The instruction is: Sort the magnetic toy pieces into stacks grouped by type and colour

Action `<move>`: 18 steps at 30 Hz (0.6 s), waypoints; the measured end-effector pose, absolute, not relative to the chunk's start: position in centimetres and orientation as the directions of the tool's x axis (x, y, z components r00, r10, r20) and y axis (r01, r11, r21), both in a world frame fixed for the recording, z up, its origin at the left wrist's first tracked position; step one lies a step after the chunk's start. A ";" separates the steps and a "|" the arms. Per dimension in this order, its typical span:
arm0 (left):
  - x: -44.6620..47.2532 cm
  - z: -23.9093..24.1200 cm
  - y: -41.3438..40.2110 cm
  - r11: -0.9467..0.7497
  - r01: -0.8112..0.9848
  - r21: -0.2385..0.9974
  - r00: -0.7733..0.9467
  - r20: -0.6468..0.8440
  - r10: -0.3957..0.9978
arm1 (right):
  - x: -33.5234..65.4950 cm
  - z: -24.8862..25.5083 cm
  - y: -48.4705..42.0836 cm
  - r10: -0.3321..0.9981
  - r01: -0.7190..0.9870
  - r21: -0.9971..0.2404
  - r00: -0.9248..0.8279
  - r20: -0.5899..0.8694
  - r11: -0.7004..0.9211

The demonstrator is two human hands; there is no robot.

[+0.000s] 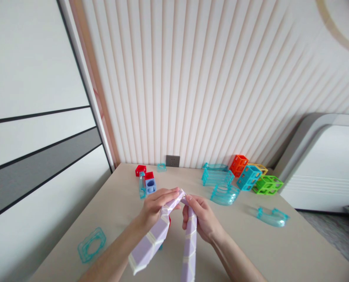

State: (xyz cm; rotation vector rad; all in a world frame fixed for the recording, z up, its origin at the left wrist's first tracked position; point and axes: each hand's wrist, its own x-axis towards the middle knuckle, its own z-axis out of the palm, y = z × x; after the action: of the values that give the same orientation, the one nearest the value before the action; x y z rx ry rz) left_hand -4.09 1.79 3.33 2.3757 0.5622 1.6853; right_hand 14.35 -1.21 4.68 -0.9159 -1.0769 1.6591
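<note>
Both hands hold a lavender necktie [154, 239] with pale crossing lines, raised above the table. My left hand [157, 205] pinches it near its upper bend, and the wider part hangs down toward the lower left. My right hand [202, 215] grips it just to the right, thumb on top, with the narrower part running down to the bottom edge of the view. The two hands are close together but apart. Behind the cloth, a bit of something red shows; most of it is hidden.
On the table [236, 250], red blocks [140, 169] and a blue block [150, 186] stand at the back left. Clear teal track pieces [218, 178] lie about, one [92, 244] at front left. Orange [238, 165], blue [249, 177] and green [268, 185] frame blocks stand back right.
</note>
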 end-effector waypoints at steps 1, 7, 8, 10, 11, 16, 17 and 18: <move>-3.9 3.3 1.7 -0.904 0.207 0.375 0.264 0.868 0.420 | 14.4 4.5 -1.2 0.948 -0.280 -0.948 -0.313 -0.058 -0.150; -3.2 2.9 1.3 -0.840 0.235 0.489 0.161 0.833 0.530 | 14.1 4.8 -1.7 0.953 -0.153 -0.984 -0.273 0.132 0.093; -3.0 2.9 1.2 -0.825 0.236 0.513 0.143 0.822 0.552 | 14.0 4.9 -1.9 0.954 -0.134 -0.982 -0.249 0.165 0.135; -2.7 3.0 0.9 -0.778 0.238 0.581 0.103 0.782 0.615 | 13.7 4.6 -2.0 0.955 -0.094 -0.973 -0.192 0.224 0.209; -2.5 3.1 0.6 -0.741 0.239 0.627 0.090 0.746 0.660 | 13.5 4.4 -2.1 0.955 -0.068 -0.968 -0.161 0.248 0.240; -1.5 3.9 -0.5 -0.551 0.153 0.820 0.015 0.556 0.831 | 13.1 3.8 -2.2 0.940 0.113 -0.934 -0.005 0.341 0.339; -1.2 4.2 -0.6 -0.533 0.129 0.836 -0.002 0.538 0.843 | 13.1 4.0 -2.2 0.935 0.139 -0.927 0.017 0.355 0.349; -1.0 4.6 -0.7 -0.520 0.109 0.847 -0.015 0.525 0.851 | 13.1 4.3 -2.3 0.929 0.159 -0.920 0.032 0.368 0.358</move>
State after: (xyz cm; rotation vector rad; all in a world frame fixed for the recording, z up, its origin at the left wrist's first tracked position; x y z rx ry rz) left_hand -1.02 -0.71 4.56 1.6669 1.0063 1.5918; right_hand 13.13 -2.28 4.33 -1.0606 -1.4255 0.8109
